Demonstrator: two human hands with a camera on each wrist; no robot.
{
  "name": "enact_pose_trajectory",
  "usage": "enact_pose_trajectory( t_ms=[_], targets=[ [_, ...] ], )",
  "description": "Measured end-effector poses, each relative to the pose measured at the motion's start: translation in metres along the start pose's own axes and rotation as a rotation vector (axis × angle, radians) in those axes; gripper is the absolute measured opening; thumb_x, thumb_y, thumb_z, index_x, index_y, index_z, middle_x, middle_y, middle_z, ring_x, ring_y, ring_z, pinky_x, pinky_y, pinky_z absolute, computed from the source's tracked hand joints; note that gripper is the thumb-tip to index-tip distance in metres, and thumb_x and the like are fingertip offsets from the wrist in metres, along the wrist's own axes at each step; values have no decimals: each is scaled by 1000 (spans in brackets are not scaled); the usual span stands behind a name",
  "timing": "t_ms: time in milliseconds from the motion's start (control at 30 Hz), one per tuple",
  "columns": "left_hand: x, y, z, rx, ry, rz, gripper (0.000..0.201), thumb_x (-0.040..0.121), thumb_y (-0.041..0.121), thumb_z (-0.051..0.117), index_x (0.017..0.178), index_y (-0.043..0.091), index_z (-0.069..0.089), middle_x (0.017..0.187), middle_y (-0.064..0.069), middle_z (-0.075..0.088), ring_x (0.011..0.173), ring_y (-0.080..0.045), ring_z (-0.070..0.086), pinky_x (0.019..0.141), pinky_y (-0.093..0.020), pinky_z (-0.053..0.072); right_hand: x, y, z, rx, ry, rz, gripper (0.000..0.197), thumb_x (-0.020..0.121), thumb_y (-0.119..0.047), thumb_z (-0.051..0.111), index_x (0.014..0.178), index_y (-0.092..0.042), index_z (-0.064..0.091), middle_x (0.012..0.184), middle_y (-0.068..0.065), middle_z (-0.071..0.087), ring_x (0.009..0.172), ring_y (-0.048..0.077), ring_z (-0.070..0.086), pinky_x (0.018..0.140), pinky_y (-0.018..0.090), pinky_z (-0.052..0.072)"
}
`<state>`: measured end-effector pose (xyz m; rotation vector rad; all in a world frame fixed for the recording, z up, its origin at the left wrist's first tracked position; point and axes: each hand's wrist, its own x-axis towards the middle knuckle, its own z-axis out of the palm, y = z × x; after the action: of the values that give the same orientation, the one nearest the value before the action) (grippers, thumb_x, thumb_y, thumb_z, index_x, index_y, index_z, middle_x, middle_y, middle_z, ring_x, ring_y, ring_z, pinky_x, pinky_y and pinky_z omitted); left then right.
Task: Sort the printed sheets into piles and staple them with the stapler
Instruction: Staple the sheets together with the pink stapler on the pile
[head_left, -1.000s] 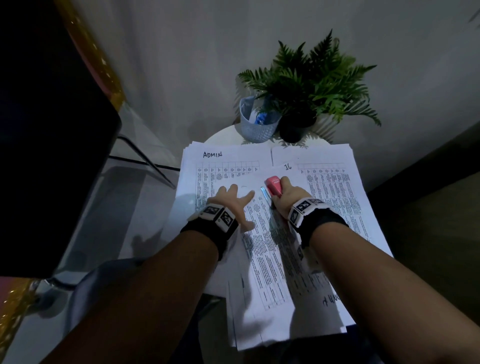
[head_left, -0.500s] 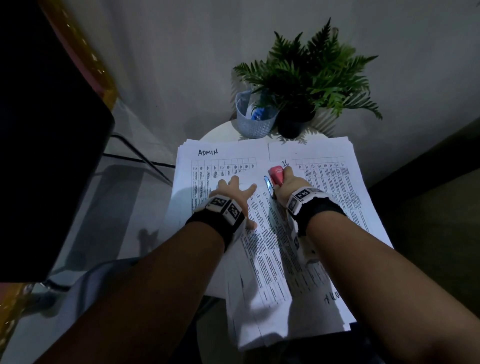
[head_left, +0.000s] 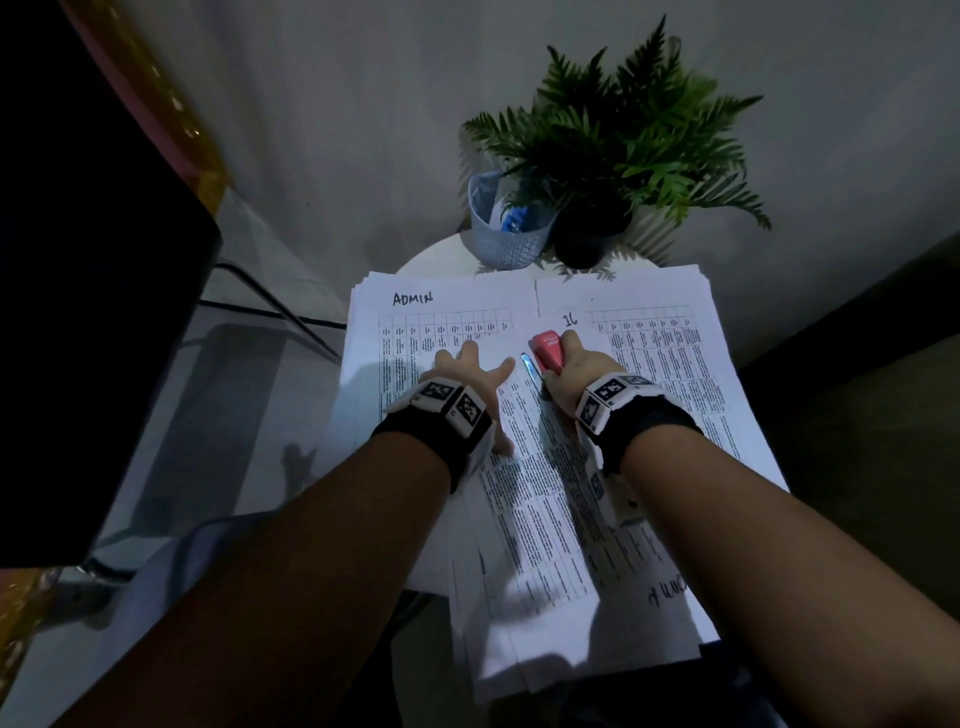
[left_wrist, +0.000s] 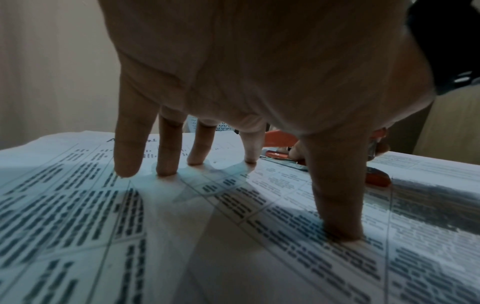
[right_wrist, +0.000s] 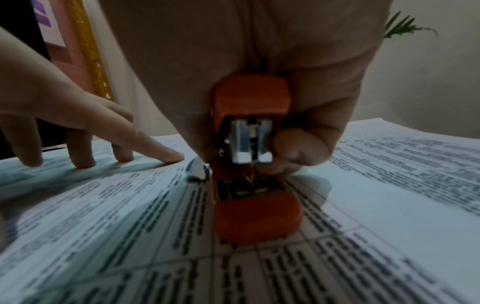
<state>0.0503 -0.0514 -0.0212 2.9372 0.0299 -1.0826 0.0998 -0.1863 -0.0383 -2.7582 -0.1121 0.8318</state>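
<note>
Printed sheets with tables cover a small white table: a pile marked ADMIN (head_left: 441, 306) at the far left, a pile marked 16 (head_left: 649, 322) at the far right, and a slanted stack (head_left: 540, 519) across the front. My left hand (head_left: 467, 374) presses that stack flat with spread, straight fingers (left_wrist: 168, 156). My right hand (head_left: 571, 369) grips a red stapler (head_left: 545, 351) whose base rests on the stack's far corner (right_wrist: 257, 216). The stapler's top (right_wrist: 250, 96) is raised, its metal magazine showing.
A blue-grey basket (head_left: 506, 228) and a potted fern (head_left: 623, 156) stand at the table's back edge against the wall. A dark monitor (head_left: 78, 260) on a glass desk with a cable fills the left. A dark floor drops away at the right.
Both hands have stayed on the stack and the stapler; only the view has shifted a little, and the right hand sits slightly farther up the sheet.
</note>
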Motion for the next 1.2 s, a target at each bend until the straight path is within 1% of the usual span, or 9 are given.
enact_pose_trajectory(
  t_ms=[100,233,367,467,533,800,867,1000,1200],
  targets=[
    [1,1,0,-10,-4,-6,113,62,65,72,146,43,0,153,-10,7,137,-38,18,101,-54,37,-1,1,-1,7,5,-19,41,95,-27,43,131,-11,30,105,17,62,85,30,55,68,32,38],
    [1,1,1,-19,13,1,114,60,66,73,146,44,1,150,-11,12,134,-38,21,99,-53,38,-1,-2,0,15,-9,-38,39,95,-26,43,129,-11,31,104,17,62,80,29,54,67,33,41],
    [2,0,2,-32,34,2,113,60,65,74,146,44,4,148,-11,16,132,-36,24,96,-50,40,6,-8,1,35,-20,-8,50,95,-23,43,139,-9,23,115,19,60,101,35,59,74,35,42],
    [2,0,3,-45,28,-3,114,58,65,75,146,45,5,146,-11,18,132,-36,25,97,-51,42,8,-9,0,44,-32,3,56,95,-27,43,143,-10,20,121,20,58,107,36,58,80,38,45],
    [2,0,2,-49,21,-7,115,57,65,76,145,45,4,145,-10,19,131,-36,25,96,-53,42,7,-7,-2,61,-45,2,58,95,-33,44,142,-9,21,120,20,58,107,36,58,79,35,42],
    [4,2,2,-49,24,-13,114,59,63,76,146,44,4,145,-11,20,130,-36,27,97,-52,42,10,-2,-7,29,-53,-7,47,94,-31,47,132,-9,30,114,18,60,99,33,59,73,31,37],
    [4,2,4,-41,39,-16,115,57,65,76,145,45,4,142,-10,22,128,-35,29,95,-51,44,12,-2,-8,24,-65,-2,46,94,-32,47,131,-9,31,115,18,60,101,34,59,76,33,39],
    [5,2,5,-28,32,-21,116,57,67,75,145,46,2,146,-10,18,130,-36,26,95,-51,42,16,0,-8,22,-86,3,49,93,-39,45,130,-10,32,116,18,60,104,35,59,90,40,44],
    [6,0,2,-73,-14,-20,115,58,63,76,144,47,1,151,-9,10,136,-37,17,100,-59,37,18,0,-6,60,-95,43,58,90,-47,44,134,-12,30,121,18,59,106,37,59,95,45,44]
  ],
)
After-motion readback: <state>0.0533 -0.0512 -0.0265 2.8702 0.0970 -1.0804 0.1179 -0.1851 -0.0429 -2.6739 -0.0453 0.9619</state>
